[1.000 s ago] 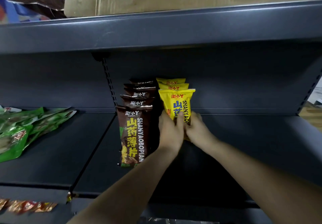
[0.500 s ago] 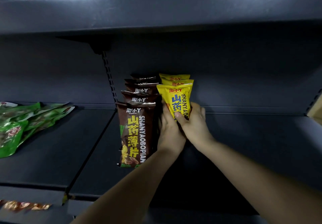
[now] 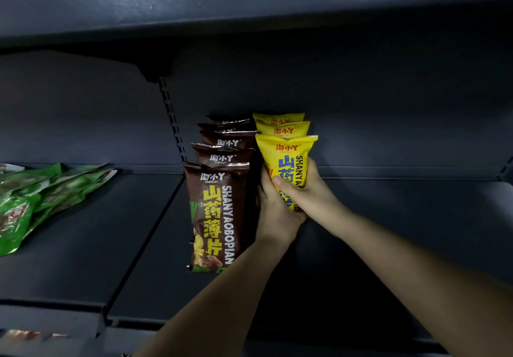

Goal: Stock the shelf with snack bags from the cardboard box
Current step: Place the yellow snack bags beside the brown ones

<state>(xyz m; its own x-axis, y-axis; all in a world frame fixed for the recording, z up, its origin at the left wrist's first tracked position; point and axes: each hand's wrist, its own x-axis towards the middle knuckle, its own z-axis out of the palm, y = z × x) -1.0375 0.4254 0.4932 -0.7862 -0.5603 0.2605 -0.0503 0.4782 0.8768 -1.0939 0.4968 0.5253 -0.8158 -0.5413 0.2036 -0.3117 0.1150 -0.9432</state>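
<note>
A yellow snack bag [image 3: 288, 156] stands upright at the front of a short row of three yellow bags on the dark shelf [image 3: 388, 231]. My right hand [image 3: 308, 192] wraps its lower right side, thumb across the front. My left hand [image 3: 273, 215] presses against its lower left side from below. Beside it on the left stands a row of several brown snack bags [image 3: 219, 215], the front one closest to me. The cardboard box is out of view.
Green snack bags [image 3: 33, 198] lie flat in a loose pile on the left shelf section. A slotted upright [image 3: 172, 123] and a divider seam separate the two sections. The upper shelf's underside [image 3: 249, 9] hangs overhead. Bare shelf stretches right of the yellow bags.
The view has moved closer and lower, so the box above dropped out of sight. Both hands stay on the front yellow bag, my right thumb now across its front.
</note>
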